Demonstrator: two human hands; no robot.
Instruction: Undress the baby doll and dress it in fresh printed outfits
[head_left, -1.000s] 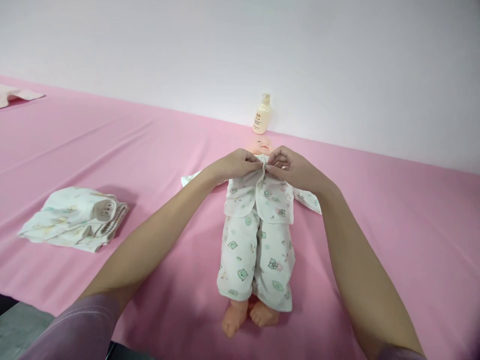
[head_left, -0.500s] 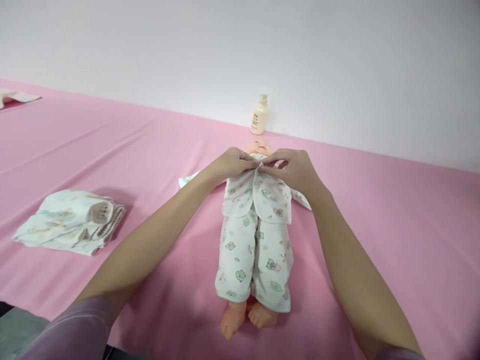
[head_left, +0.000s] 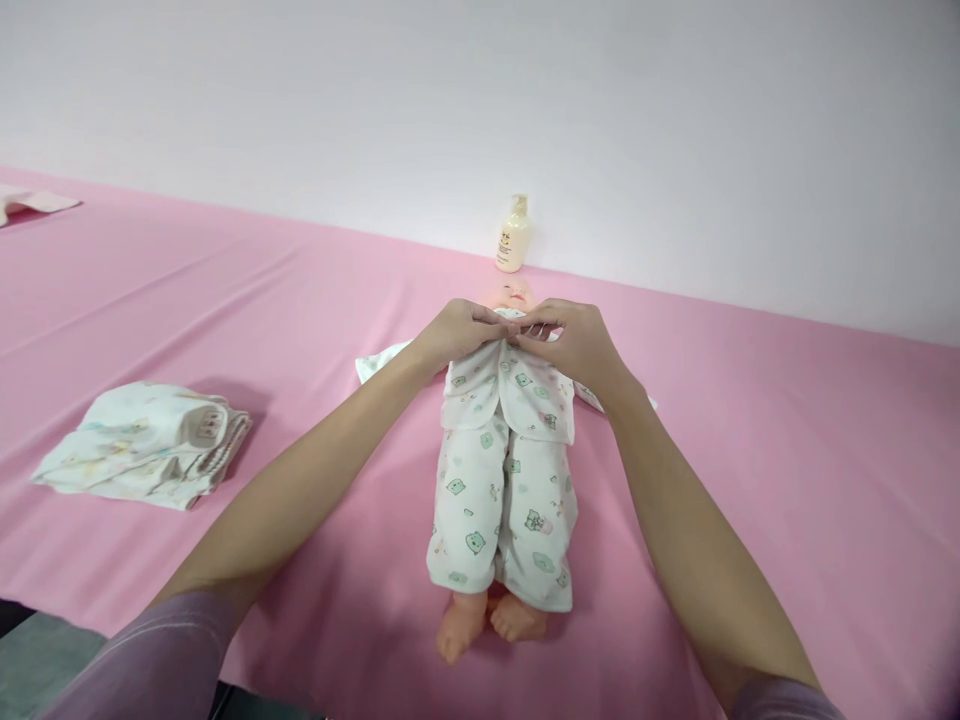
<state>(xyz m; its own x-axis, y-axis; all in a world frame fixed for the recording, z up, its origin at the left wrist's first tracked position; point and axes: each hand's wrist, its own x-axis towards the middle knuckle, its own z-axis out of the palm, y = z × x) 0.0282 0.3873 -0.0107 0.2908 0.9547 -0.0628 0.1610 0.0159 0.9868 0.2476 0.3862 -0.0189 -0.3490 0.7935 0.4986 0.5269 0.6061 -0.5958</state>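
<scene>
A baby doll [head_left: 514,293] lies on its back, head toward the wall and bare feet toward me. It wears a white printed jacket [head_left: 534,395] and matching trousers [head_left: 469,510]. My left hand [head_left: 461,330] pinches one front edge of the jacket near the collar. Opposite it, my right hand [head_left: 574,340] pinches the other front edge, and the fingertips of both hands meet at the chest. Below them the jacket fronts part slightly. Whatever fastening lies between the fingertips is hidden.
A cream pump bottle [head_left: 512,240] stands beyond the doll's head, by the white wall. To the left sits a folded stack of printed baby clothes [head_left: 142,440]. A pale pink cloth [head_left: 37,203] lies at the far left. Pink cloth [head_left: 322,620] covers the table.
The view has shifted slightly. Both hands stay at the jacket's collar, and the fingertips have shifted a little, with the right fingers more spread behind the pinch.
</scene>
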